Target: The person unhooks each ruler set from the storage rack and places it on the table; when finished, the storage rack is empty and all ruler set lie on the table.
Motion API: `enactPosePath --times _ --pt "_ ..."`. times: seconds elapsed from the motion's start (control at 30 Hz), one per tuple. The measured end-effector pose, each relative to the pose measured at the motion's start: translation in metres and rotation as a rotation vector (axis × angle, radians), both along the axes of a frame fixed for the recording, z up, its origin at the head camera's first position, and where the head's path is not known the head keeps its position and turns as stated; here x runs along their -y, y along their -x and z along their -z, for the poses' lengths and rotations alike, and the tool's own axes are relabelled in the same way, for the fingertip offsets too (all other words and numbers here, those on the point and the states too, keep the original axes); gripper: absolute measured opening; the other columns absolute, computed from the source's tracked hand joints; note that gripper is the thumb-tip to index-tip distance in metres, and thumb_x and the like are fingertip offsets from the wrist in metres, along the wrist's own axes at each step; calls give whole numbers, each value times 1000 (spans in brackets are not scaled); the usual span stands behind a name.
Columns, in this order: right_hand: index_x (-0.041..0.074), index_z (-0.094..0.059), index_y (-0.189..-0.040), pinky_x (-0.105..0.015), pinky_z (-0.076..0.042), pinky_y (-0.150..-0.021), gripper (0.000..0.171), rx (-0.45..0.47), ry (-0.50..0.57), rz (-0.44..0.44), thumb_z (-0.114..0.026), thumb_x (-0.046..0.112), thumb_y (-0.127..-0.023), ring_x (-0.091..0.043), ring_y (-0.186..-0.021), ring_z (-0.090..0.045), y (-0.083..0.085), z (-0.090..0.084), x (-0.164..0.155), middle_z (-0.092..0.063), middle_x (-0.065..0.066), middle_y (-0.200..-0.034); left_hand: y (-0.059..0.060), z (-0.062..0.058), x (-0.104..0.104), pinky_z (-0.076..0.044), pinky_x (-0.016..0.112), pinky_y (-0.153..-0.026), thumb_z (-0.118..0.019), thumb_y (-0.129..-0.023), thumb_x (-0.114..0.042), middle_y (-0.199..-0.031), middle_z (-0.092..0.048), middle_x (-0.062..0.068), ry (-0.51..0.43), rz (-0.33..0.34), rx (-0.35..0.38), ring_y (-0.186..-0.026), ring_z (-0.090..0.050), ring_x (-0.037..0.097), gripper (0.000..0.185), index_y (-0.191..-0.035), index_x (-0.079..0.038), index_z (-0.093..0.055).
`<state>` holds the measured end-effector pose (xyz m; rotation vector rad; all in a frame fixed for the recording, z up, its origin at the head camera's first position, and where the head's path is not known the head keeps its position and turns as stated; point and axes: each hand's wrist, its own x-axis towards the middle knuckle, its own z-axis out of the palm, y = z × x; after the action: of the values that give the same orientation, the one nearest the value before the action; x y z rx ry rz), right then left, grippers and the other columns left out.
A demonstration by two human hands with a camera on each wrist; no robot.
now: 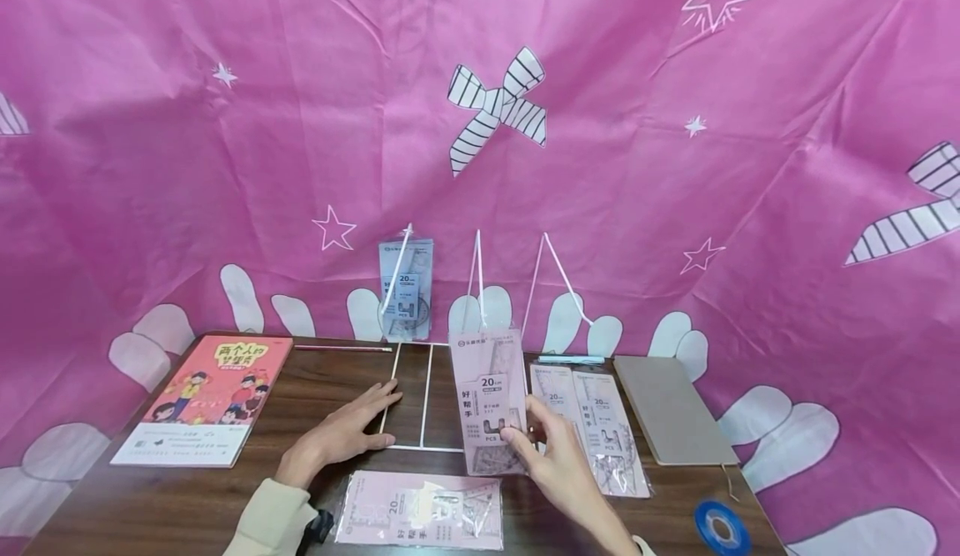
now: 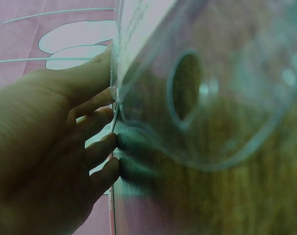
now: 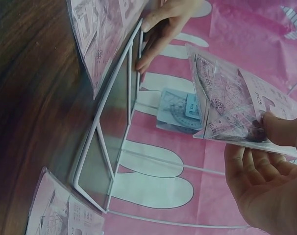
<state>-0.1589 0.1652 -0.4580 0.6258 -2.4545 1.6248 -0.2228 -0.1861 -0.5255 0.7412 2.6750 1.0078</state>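
Note:
In the head view my right hand (image 1: 558, 460) pinches a pink ruler-set packet (image 1: 487, 356) by its lower right side, thumb in front. The right wrist view shows the fingers behind this clear-sleeved packet (image 3: 224, 93). The packet stands roughly upright in front of a white wire rack (image 1: 426, 398). My left hand (image 1: 341, 435) rests with extended fingers at the rack's left edge. A blue ruler-set packet (image 1: 416, 264) hangs on the rack's left arm. Close to the left wrist camera, clear plastic (image 2: 222, 142) with a round hole blurs the view.
Another pink packet (image 1: 420, 510) lies at the front, and two pink packets (image 1: 611, 431) lie on the right. A red-covered book (image 1: 202, 398) is on the left, a grey notebook (image 1: 671, 410) and blue tape roll (image 1: 722, 527) on the right. A pencil (image 1: 341, 348) lies behind.

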Motion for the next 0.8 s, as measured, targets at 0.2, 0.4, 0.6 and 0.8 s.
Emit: enactPosePath --times 0.2,0.4,0.6,0.8 --pt "11 -67 -124 -33 -64 -78 28 -1 2 -9 -74 13 -97 -15 -91 -75 -4 -3 0 -79 -3 -105 -1 -2 -1 -26 74 -115 -73 -98 -28 -168 -27 24 -1 3 -8 -154 -22 51 71 -156 2 -45" --pt "11 -67 -123 -32 -63 -74 28 -8 0 -11 -74 13 -97 -14 -86 -75 -8 -5 -2 -79 -2 -101 -2 -5 -1 -26 74 -115 -74 -98 -27 -168 -28 25 -3 8 -9 -154 -22 51 71 -155 2 -45" --pt "11 -68 -122 -32 -62 -71 25 -29 -5 -18 -73 14 -97 -13 -81 -72 -10 -6 -3 -78 1 -98 -3 -7 -1 -26 74 -115 -74 -98 -28 -168 -28 26 -4 9 -3 -154 -22 51 71 -155 3 -45" --pt "9 -67 -124 -33 -62 -68 27 2 8 -32 -72 14 -98 -15 -80 -72 -14 -13 -4 -78 -3 -101 -3 -7 -1 -27 74 -115 -74 -98 -28 -168 -28 25 -5 12 -4 -153 -23 52 71 -155 3 -45"
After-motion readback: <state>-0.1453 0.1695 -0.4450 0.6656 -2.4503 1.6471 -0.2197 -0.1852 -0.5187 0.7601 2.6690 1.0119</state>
